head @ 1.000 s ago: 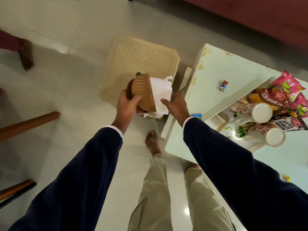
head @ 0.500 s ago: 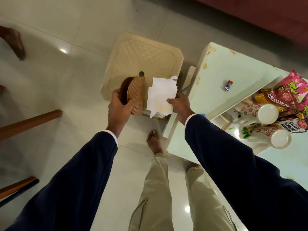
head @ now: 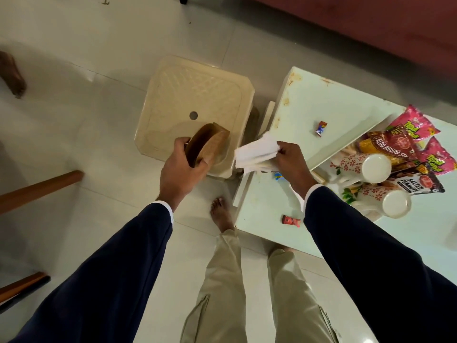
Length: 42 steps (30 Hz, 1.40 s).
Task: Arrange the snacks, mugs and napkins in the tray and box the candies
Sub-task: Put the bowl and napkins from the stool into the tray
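Our left hand (head: 181,169) is gripping the brown holder (head: 206,144) over the stool (head: 197,95). Our right hand (head: 290,160) fingers are pinching white napkins (head: 256,152) beside the desk (head: 333,107).

Bare tabletop (head: 329,105) nr loose candy (head: 321,128); mugs (head: 366,167), snack packs (head: 405,144) crowding right.

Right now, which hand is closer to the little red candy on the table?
The right hand. It holds the napkins over the table's edge, up and slightly left of the red candy. The left hand grips the brown holder over the stool, farther left.
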Each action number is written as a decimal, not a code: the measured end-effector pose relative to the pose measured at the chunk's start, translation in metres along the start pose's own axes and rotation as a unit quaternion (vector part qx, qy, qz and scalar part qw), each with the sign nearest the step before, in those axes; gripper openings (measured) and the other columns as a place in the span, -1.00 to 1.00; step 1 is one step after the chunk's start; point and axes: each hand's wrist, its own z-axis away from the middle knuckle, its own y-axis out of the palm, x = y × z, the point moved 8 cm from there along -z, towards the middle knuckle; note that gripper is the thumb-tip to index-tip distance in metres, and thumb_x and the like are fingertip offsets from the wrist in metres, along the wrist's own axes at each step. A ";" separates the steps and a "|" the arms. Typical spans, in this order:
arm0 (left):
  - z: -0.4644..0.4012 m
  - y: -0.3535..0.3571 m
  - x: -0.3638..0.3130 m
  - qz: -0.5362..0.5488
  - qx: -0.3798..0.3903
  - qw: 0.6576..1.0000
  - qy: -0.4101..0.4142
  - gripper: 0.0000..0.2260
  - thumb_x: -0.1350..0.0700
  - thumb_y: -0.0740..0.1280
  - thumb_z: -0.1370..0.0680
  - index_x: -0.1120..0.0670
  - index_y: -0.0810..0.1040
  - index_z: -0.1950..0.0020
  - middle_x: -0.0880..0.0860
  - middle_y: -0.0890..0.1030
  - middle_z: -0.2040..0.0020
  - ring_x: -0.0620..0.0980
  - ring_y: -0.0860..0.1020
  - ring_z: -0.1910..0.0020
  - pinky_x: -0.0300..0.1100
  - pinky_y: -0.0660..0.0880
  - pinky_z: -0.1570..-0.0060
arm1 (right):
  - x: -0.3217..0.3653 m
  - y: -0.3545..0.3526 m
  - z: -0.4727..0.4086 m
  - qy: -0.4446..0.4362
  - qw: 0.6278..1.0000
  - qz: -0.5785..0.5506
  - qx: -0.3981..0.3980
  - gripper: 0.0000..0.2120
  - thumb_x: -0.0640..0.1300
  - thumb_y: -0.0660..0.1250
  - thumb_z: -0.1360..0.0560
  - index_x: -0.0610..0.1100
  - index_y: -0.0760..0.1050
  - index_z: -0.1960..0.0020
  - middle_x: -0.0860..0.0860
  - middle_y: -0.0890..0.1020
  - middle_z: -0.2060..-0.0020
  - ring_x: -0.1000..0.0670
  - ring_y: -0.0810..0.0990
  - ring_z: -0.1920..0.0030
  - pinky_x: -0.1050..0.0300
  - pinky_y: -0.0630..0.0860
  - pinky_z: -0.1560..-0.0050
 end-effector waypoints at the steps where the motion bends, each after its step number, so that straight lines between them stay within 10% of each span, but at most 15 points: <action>1: 0.000 0.003 -0.007 -0.013 0.010 1.000 0.016 -0.49 -0.17 0.41 -0.42 -0.19 0.30 -0.29 -0.25 0.57 0.03 -0.19 0.60 0.10 -0.27 0.53 0.17 | 0.004 -0.008 0.004 -0.022 0.999 0.029 0.007 -0.62 -0.41 0.11 -0.46 -0.19 0.66 -0.01 -0.14 0.70 0.02 -0.17 0.65 -0.04 0.04 0.65 0.03; 5: 0.000 0.017 -0.039 -0.081 0.041 0.992 0.083 -0.51 -0.12 0.42 -0.45 -0.19 0.34 -0.33 -0.14 0.63 -0.13 -0.06 0.64 -0.05 -0.16 0.58 0.00 | 0.020 -0.041 0.022 -0.096 0.986 0.130 0.043 -0.52 -0.42 0.10 -0.46 0.02 0.64 -0.06 0.10 0.64 -0.04 0.05 0.56 -0.10 0.56 0.39 0.04; 9: 0.007 0.043 -0.079 -0.134 0.081 0.975 0.159 -0.51 -0.12 0.45 -0.45 -0.14 0.39 -0.32 -0.12 0.65 -0.16 -0.04 0.65 -0.10 0.00 0.56 -0.22 | 0.020 -0.085 0.035 -0.124 0.978 0.156 0.066 -0.71 -0.28 0.20 -0.58 0.00 0.59 -0.14 0.04 0.66 -0.04 0.02 0.60 -0.03 0.10 0.50 -0.02; 15: 0.028 0.093 -0.120 -0.103 0.141 0.969 0.177 -0.53 -0.10 0.49 -0.41 -0.06 0.43 -0.24 -0.06 0.67 -0.11 0.02 0.66 -0.10 0.11 0.53 -0.26 | 0.004 -0.153 0.054 -0.101 0.984 0.149 -0.004 -0.86 -0.08 0.28 -0.63 -0.07 0.57 0.05 0.00 0.65 0.17 0.03 0.63 0.12 0.15 0.47 0.14; 20: 0.046 0.128 -0.145 -0.058 0.180 0.963 0.192 -0.51 -0.11 0.53 -0.41 -0.14 0.46 -0.29 -0.12 0.64 -0.16 -0.08 0.62 -0.14 -0.03 0.61 -0.21 | -0.009 -0.186 0.084 -0.131 0.881 0.449 -0.075 -0.76 -0.01 0.19 -0.64 -0.02 0.56 -0.20 -0.14 0.67 0.04 -0.24 0.63 0.00 -0.07 0.53 0.08; 31: 0.073 0.182 -0.192 -0.241 0.205 0.883 0.348 -0.44 -0.26 0.47 -0.39 -0.18 0.38 -0.30 -0.08 0.65 -0.13 -0.02 0.57 -0.14 -0.05 0.33 -0.15 | -0.026 -0.159 0.109 -0.121 0.737 0.661 0.070 -0.79 -0.22 0.33 -0.53 -0.05 0.59 -0.13 0.00 0.67 0.11 -0.09 0.69 0.12 0.11 0.42 0.29; 42: 0.080 0.191 -0.211 -0.203 0.195 0.886 0.370 -0.37 -0.39 0.33 -0.37 -0.12 0.42 -0.35 -0.16 0.69 -0.10 -0.05 0.58 -0.14 0.00 0.39 -0.17 | 0.026 -0.137 0.126 -0.289 0.764 0.569 0.095 -0.59 -0.20 0.28 -0.58 0.13 0.48 -0.37 0.04 0.52 0.27 -0.07 0.57 0.26 0.19 0.15 0.45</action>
